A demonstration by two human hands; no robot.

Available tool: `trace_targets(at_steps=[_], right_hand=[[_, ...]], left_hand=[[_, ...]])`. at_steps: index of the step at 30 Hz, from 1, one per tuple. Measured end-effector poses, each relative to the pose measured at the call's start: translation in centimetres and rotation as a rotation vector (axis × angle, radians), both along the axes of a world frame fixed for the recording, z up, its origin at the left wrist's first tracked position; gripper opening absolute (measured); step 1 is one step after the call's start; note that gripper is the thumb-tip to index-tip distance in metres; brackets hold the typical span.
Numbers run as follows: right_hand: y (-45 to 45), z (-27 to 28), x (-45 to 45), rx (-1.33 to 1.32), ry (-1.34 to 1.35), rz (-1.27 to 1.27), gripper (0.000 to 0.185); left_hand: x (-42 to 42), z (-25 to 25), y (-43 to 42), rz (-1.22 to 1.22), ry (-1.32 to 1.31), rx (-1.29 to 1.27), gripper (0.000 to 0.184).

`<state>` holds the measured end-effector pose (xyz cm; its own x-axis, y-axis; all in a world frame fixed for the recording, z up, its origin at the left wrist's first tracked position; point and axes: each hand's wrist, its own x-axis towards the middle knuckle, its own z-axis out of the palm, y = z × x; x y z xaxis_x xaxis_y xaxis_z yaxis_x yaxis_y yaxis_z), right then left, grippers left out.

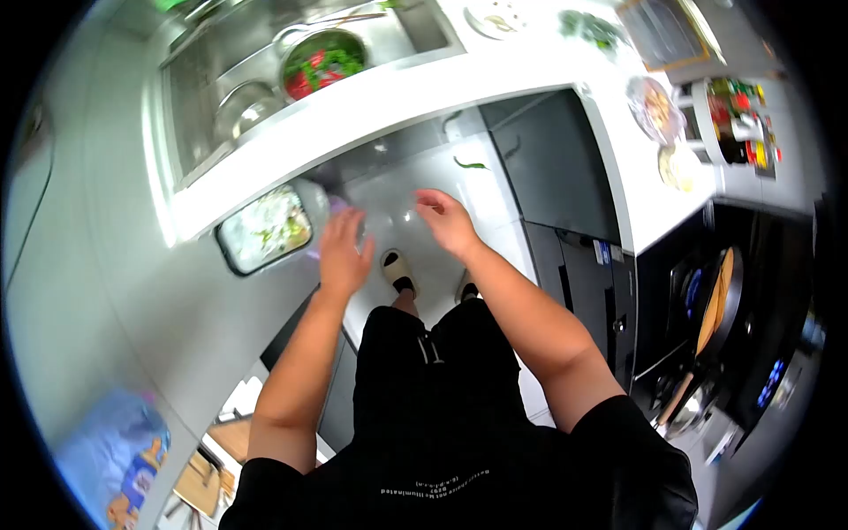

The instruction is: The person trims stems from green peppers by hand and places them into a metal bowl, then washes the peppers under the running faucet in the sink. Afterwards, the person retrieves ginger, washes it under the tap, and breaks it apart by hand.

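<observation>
The left hand (343,256) is slightly blurred, its grip spread, fingers parted, just beside a dark-rimmed container (231,261) filled with white and green pieces; the right hand (449,223) hangs above the floor (503,212), its grip loosely bent and open, with the two hands apart from each other; below them, a pale slipper (394,261) shows on the floor; farther on, a green chili (471,164) lies near the dark cabinet doors (556,159); off to the right, a dark pan (740,265) sits on the stove side; ahead, the white table (397,81) holds a metal sink (193,110), where a pot (349,42) of red and green pieces stands beside a metal bowl (246,108); bottles (751,124) stand at the far right
</observation>
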<state>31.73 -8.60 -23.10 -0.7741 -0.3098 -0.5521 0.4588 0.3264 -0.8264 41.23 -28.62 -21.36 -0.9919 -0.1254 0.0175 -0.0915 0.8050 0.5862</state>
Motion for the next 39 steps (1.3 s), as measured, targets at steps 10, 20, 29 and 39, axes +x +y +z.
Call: trace_targets(at_steps=[10,20,29,39], right_hand=[[18.5,-20.0,-3.4,0.511,0.224,-0.163,0.061],[24.3,-54.0,-11.7,0.841,0.304,0.261,0.067],[23.9,-68.3,-17.8,1.175,0.452,0.440,0.038],[20.1,-29.1,-9.8,0.264,0.556,0.050,0.031]], left_hand=[[-10.4,-20.7,18.3,-0.440,-0.269,0.024,0.061],[-15.3,-53.3,23.0,-0.404,-0.269,-0.022,0.070],[-17.3,-60.6,22.0,-0.257,-0.340,0.111,0.074],[-19.5,-27.4,24.1,-0.597,-0.102,-0.092,0.074]])
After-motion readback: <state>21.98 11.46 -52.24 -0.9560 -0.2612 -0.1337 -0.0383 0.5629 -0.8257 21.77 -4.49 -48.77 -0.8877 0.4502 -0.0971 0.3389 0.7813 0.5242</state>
